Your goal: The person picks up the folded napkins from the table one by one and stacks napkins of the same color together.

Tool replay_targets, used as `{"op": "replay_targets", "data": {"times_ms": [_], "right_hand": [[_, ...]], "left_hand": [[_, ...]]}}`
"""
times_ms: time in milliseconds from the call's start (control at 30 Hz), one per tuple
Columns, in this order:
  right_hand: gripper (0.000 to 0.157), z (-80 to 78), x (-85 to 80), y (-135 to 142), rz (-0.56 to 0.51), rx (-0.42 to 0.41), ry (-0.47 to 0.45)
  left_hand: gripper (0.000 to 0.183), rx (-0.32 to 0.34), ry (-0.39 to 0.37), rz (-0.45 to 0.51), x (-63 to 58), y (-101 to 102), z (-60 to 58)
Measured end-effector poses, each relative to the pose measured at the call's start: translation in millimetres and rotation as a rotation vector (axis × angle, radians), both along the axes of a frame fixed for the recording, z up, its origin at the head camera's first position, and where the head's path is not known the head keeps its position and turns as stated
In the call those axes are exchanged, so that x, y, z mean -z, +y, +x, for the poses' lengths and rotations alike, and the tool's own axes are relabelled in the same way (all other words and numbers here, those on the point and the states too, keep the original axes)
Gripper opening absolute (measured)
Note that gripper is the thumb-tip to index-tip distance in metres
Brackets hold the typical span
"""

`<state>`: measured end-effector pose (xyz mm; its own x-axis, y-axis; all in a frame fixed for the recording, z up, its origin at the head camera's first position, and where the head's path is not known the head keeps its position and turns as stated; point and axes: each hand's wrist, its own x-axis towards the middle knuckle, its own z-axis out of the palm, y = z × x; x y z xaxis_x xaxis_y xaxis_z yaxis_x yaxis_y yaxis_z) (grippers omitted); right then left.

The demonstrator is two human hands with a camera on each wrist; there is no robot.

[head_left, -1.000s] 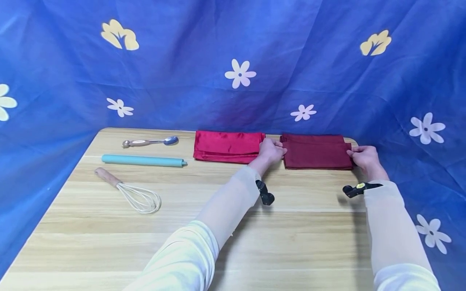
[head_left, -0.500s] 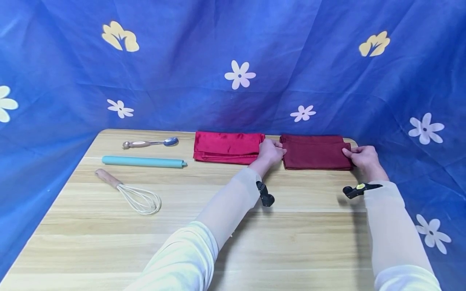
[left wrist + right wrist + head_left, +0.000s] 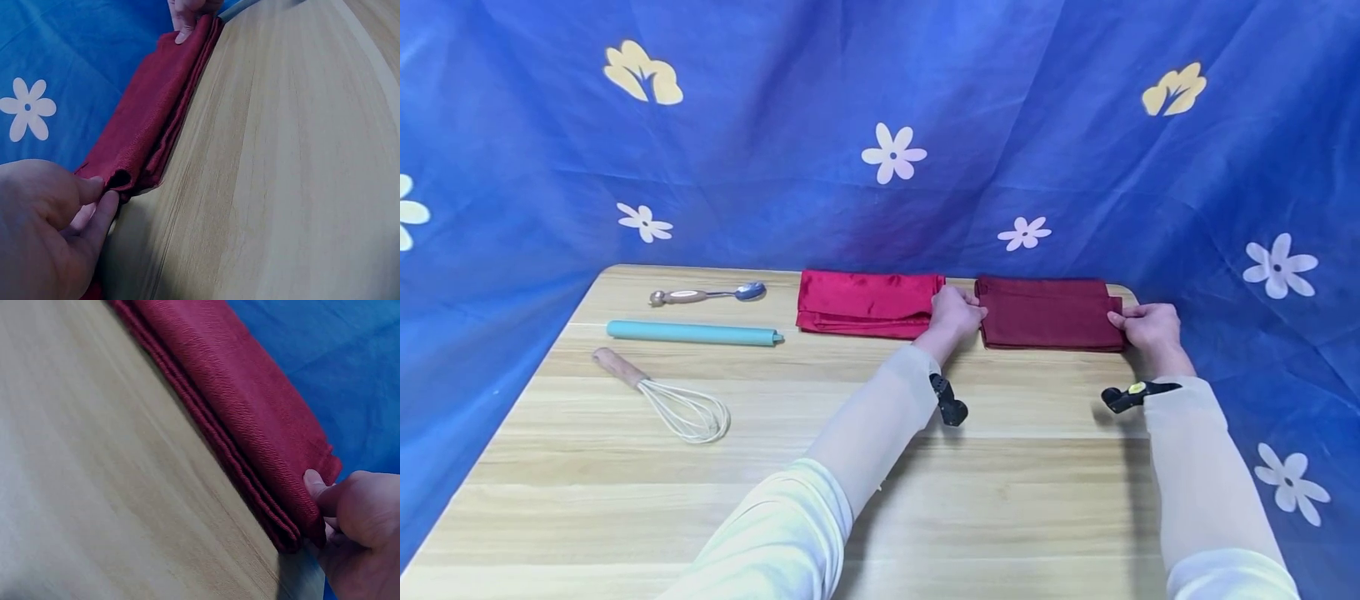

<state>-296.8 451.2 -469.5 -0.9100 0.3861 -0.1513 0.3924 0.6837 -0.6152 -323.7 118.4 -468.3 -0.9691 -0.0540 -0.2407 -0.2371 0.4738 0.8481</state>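
A dark red folded cloth (image 3: 1051,315) lies flat at the back right of the table, its stacked layers visible in both wrist views. At its left end my left hand (image 3: 957,312) pinches the edge between thumb and fingers (image 3: 103,209). My right hand (image 3: 1152,327) grips the opposite end, with the thumb (image 3: 314,482) on top and the other fingers partly hidden under the cloth. Just behind the left hand is a brighter red, shiny folded cloth (image 3: 868,302), its right end partly covered by that hand.
On the left of the wooden table (image 3: 1000,500) lie a spoon (image 3: 707,294), a turquoise stick (image 3: 692,332) and a whisk (image 3: 662,395), one below another. A blue flowered curtain (image 3: 760,133) hangs close behind the table's back edge and along its sides.
My right thumb has shifted slightly left, further onto the dark red cloth, whose upper right edge has moved in a little. The left hand stays at its end; the view shifts slightly.
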Motion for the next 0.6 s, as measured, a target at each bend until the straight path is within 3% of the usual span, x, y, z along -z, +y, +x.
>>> {"op": "replay_targets", "data": {"times_ms": [100, 333, 500, 600], "right_hand": [[0.055, 1.5, 0.9, -0.6, 0.017, 0.003, 0.01], [0.052, 5.3, -11.2, -2.1, 0.004, -0.045, 0.018], [0.048, 8.6, -18.8, 1.9, 0.045, -0.071, 0.048], [0.048, 10.5, -24.6, 0.4, 0.049, -0.102, 0.074]], "left_hand": [[0.01, 0.004, -0.001, -0.008, 0.9, 1.3, 0.2], [0.011, 0.033, 0.027, -0.044, -12.1, -5.5, 7.2], [0.022, 0.081, 0.06, -0.091, -20.6, -12.4, 10.1], [0.029, 0.117, 0.085, -0.072, -25.3, -18.9, 11.5]]}}
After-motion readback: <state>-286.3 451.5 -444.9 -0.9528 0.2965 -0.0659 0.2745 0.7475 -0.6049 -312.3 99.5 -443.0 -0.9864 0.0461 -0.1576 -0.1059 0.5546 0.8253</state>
